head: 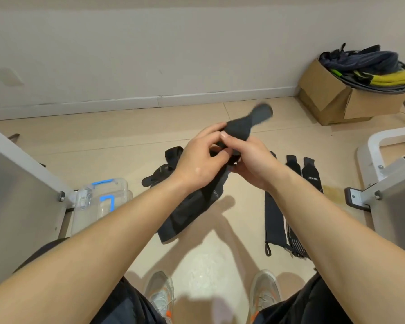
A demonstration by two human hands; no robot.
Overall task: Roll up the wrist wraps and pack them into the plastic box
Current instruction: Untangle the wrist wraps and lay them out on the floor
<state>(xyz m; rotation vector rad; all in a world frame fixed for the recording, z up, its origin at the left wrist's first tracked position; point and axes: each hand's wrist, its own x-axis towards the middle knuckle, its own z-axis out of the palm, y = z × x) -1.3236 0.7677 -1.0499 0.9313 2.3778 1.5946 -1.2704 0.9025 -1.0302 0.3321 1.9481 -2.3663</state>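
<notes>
Small white lettering shows on the wrist wrap (240,128) being held, low on its hanging part, and on one of the flat wraps (275,218) near its upper end. Both prints are too small to read.

The left hand (200,163) and the right hand (255,164) meet in the air over the floor, above the space between the two shoes (160,293). The fingers and thumbs of both hands are curled tight and pinch the black wrap between them. Its short end sticks up past the knuckles and is blurred. Its long part hangs down under the left wrist.

The plastic box (101,202) is clear with blue clips. It sits on the floor to the left, beside a white metal frame (21,183), and the left forearm hides its near corner. Whether its lid is latched cannot be told.

A crumpled wrap (164,169) lies behind the left hand, partly hidden by it. On the right, at least two flat wraps lie side by side, one of them striped, and the right forearm crosses over them. One has a small loop at its near end.

A second white frame (384,164) stands to the right. In the far right corner, one cardboard box (332,99) holds dark and yellow-green gear.
</notes>
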